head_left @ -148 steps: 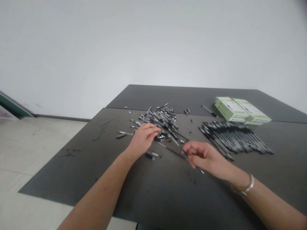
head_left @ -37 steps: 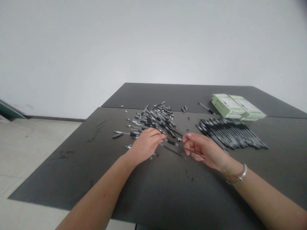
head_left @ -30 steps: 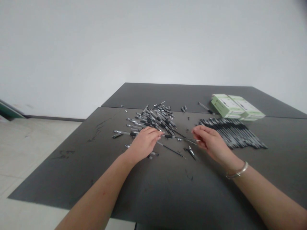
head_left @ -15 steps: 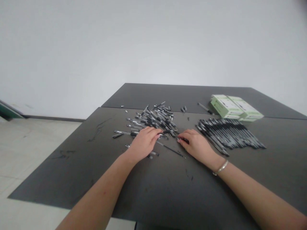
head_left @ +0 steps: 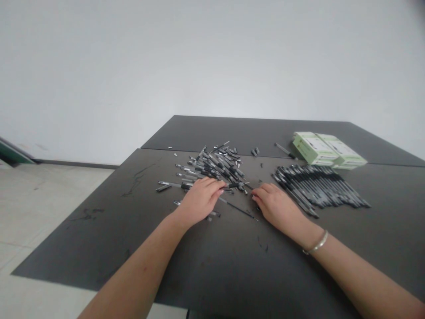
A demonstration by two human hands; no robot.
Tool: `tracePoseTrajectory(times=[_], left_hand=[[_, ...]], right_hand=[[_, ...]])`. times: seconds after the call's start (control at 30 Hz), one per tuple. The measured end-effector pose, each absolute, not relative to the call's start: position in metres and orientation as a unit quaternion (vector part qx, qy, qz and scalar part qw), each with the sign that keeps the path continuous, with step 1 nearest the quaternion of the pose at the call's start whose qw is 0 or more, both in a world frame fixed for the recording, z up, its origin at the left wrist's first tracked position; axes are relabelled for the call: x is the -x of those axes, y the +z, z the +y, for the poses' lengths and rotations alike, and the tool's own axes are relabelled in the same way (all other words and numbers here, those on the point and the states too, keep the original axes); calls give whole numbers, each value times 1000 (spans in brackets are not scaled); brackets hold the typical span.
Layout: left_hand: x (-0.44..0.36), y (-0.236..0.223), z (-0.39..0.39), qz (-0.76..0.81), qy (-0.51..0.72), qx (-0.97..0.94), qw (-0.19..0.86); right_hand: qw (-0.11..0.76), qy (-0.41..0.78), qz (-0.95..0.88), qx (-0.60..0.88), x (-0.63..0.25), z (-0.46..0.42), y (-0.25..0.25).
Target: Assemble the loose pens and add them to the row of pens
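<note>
Pen (head_left: pixel 237 185) pinched in your left hand (head_left: pixel 202 198), right hand (head_left: pixel 277 207) just across from it

So your left hand has it between thumb and fingertips, dark grip and pointy end sticking out toward your right, just over the near edge of that messy heap of pens (head_left: pixel 212 165). Your right hand is low by the table (head_left: pixel 232 274), thumb and fingers curled close together; can't tell if anything's in them. You've got a bracelet (head_left: pixel 317 245) on that wrist.

Between your hands and a bit nearer you, a thin dark refill (head_left: pixel 239 209) lies flat. Over to your right there's a neat slanted row of pens (head_left: pixel 320 186), side by side. Behind that row sit green-and-white boxes (head_left: pixel 314 147), with one loose pen (head_left: pixel 283 149) lying just left of them, one end near the boxes.
</note>
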State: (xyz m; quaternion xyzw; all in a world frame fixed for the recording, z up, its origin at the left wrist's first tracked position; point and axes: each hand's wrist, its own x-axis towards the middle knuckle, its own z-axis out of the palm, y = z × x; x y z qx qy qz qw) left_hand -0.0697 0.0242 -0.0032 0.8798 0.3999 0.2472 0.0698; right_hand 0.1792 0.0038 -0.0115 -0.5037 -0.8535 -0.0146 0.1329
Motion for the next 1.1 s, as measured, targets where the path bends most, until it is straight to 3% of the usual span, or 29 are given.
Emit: tracePoseTrajectory(times=[0.33,0.7,1.1], left_hand=[[69,-1,23,390,230,-888,83],[68,-1,21,363,239,-895,98],[68,1,20,361,233,-897,107]], right_hand=[[210,107,-814,530,-181,1,-9],[454,467,-578,493,-176,-4,10],[495,444,-580,470,-171,-10,10]])
